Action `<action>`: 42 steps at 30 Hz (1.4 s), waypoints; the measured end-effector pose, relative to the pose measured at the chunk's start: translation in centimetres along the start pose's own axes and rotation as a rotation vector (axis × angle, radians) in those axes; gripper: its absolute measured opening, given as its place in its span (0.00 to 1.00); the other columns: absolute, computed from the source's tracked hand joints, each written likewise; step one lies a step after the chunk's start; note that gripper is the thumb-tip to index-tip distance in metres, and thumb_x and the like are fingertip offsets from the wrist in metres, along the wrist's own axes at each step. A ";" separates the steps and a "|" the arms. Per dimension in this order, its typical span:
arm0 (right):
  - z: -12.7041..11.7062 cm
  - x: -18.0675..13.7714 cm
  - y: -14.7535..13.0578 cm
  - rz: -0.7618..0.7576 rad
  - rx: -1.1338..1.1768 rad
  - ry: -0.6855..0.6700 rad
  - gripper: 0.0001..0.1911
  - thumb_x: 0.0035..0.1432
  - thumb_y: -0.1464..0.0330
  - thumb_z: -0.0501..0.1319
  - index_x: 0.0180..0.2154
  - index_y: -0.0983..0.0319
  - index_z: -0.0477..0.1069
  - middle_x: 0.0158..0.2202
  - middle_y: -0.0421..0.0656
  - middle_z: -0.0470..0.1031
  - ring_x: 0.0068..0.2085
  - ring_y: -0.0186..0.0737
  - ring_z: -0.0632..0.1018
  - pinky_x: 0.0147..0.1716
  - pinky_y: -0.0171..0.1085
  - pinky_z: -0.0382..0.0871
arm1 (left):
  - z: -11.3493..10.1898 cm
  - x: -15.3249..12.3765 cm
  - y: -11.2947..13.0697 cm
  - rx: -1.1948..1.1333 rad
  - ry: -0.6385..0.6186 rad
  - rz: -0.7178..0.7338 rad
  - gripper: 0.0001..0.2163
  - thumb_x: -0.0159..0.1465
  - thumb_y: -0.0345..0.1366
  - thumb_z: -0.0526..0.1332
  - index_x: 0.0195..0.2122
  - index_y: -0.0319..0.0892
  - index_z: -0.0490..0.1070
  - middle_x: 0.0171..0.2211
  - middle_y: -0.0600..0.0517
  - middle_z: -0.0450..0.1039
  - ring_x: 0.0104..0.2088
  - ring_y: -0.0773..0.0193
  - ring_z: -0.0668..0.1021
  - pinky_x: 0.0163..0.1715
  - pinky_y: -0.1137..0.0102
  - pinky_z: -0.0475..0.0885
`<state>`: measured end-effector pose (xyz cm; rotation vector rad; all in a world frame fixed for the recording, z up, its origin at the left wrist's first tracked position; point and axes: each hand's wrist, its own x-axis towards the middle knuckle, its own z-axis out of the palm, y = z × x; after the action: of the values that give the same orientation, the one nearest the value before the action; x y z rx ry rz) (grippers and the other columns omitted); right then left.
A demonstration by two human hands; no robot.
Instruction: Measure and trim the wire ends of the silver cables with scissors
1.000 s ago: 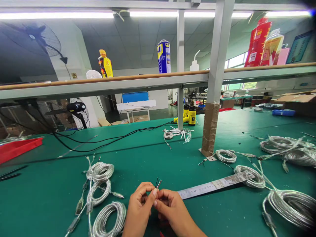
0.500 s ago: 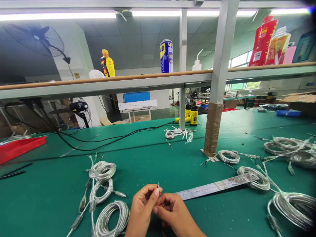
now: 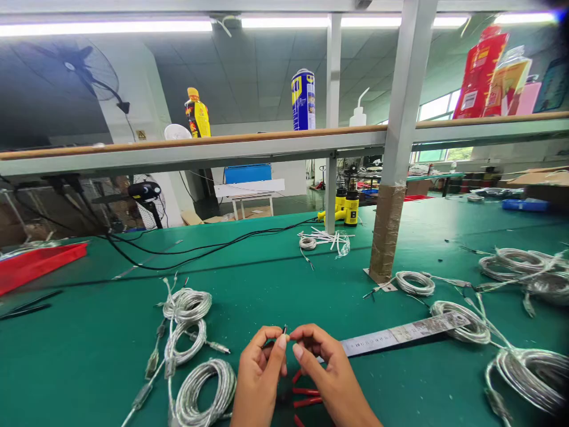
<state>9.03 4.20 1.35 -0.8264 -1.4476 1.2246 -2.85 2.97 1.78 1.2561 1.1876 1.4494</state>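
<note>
My left hand (image 3: 262, 367) is closed in a pinch on a thin wire end (image 3: 285, 330). Its dark tip sticks up between thumb and forefinger, and the remainder is hidden behind the fingers. Beside it my right hand (image 3: 326, 367) has curled fingers, with its forefinger tip close to the wire and its thumb a little apart; nothing shows between them. Below the palms lie several red pieces (image 3: 306, 392), partly covered by my right hand, whose kind I cannot make out. A steel ruler (image 3: 391, 337) slants away to the right, its near end behind my right hand.
Coiled clear-sheathed cables (image 3: 207, 392) lie at left, and more cable coils (image 3: 531, 370) at right. A taped post (image 3: 386, 237) rises from the green table (image 3: 267, 290). Yellow heat guns (image 3: 350, 209) stand at the back. A shelf (image 3: 249, 144) with bottles crosses above; a red tray (image 3: 44, 267) sits far left.
My right hand has moved slightly up and right, its thumb and forefinger parting. The red pieces below have come into view. The left hand keeps its pinch; the whole view shifted slightly.
</note>
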 end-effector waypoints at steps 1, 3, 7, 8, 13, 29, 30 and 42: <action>0.0 0.0 0.1 0.000 0.007 0.013 0.10 0.53 0.63 0.55 0.33 0.62 0.67 0.28 0.40 0.67 0.28 0.33 0.67 0.26 0.30 0.62 | 0.1 -0.1 0.0 -0.004 -0.007 0.009 0.12 0.53 0.43 0.60 0.29 0.38 0.67 0.17 0.58 0.61 0.17 0.72 0.63 0.17 0.79 0.58; 0.0 0.1 0.3 -0.002 0.027 0.032 0.11 0.52 0.62 0.56 0.32 0.63 0.68 0.27 0.40 0.68 0.28 0.33 0.68 0.26 0.31 0.62 | 0.3 -0.2 -0.1 -0.012 -0.023 0.030 0.11 0.53 0.43 0.60 0.28 0.38 0.67 0.21 0.57 0.64 0.18 0.72 0.63 0.18 0.79 0.59; -0.1 0.5 0.7 -0.028 0.046 0.063 0.11 0.48 0.62 0.60 0.29 0.63 0.70 0.27 0.41 0.68 0.28 0.34 0.68 0.27 0.31 0.63 | 0.7 -0.4 -0.4 -0.033 -0.007 0.080 0.09 0.54 0.40 0.60 0.26 0.39 0.67 0.23 0.55 0.66 0.19 0.72 0.63 0.19 0.79 0.60; -0.1 0.5 0.8 -0.038 0.046 0.069 0.10 0.48 0.62 0.61 0.29 0.63 0.71 0.27 0.41 0.68 0.28 0.34 0.68 0.27 0.31 0.63 | 0.8 -0.4 -0.5 -0.038 0.002 0.099 0.09 0.54 0.40 0.60 0.26 0.39 0.67 0.23 0.55 0.66 0.19 0.72 0.63 0.19 0.79 0.60; -0.2 0.7 1.0 -0.055 -0.012 0.095 0.10 0.48 0.62 0.60 0.26 0.64 0.71 0.24 0.40 0.67 0.26 0.33 0.66 0.26 0.31 0.61 | 0.8 -0.4 -0.9 -0.029 -0.022 0.125 0.08 0.55 0.39 0.60 0.27 0.39 0.69 0.24 0.54 0.66 0.20 0.72 0.64 0.20 0.78 0.60; -0.6 0.8 0.7 -0.058 -0.001 0.080 0.11 0.51 0.62 0.57 0.25 0.64 0.67 0.24 0.39 0.65 0.26 0.32 0.65 0.24 0.29 0.59 | 0.4 0.3 -0.7 -0.056 -0.134 -0.067 0.14 0.52 0.45 0.61 0.24 0.36 0.70 0.15 0.58 0.59 0.17 0.74 0.60 0.17 0.78 0.53; -0.6 0.7 0.5 -0.047 0.020 0.074 0.11 0.51 0.62 0.57 0.25 0.64 0.67 0.23 0.38 0.65 0.25 0.31 0.64 0.24 0.29 0.59 | 0.4 0.2 -0.6 -0.057 -0.135 -0.066 0.14 0.52 0.45 0.61 0.24 0.36 0.70 0.15 0.58 0.59 0.17 0.74 0.59 0.17 0.78 0.53; -1.3 1.8 1.0 0.060 0.134 0.011 0.15 0.49 0.57 0.57 0.26 0.64 0.65 0.20 0.35 0.61 0.19 0.27 0.61 0.19 0.28 0.55 | -0.2 0.6 -0.2 -0.072 -0.051 -0.130 0.17 0.46 0.48 0.64 0.24 0.35 0.71 0.14 0.59 0.58 0.14 0.77 0.54 0.13 0.79 0.46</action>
<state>9.73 6.51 0.80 -0.7881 -1.3246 1.3447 -3.09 3.58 1.65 1.1394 1.1511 1.3455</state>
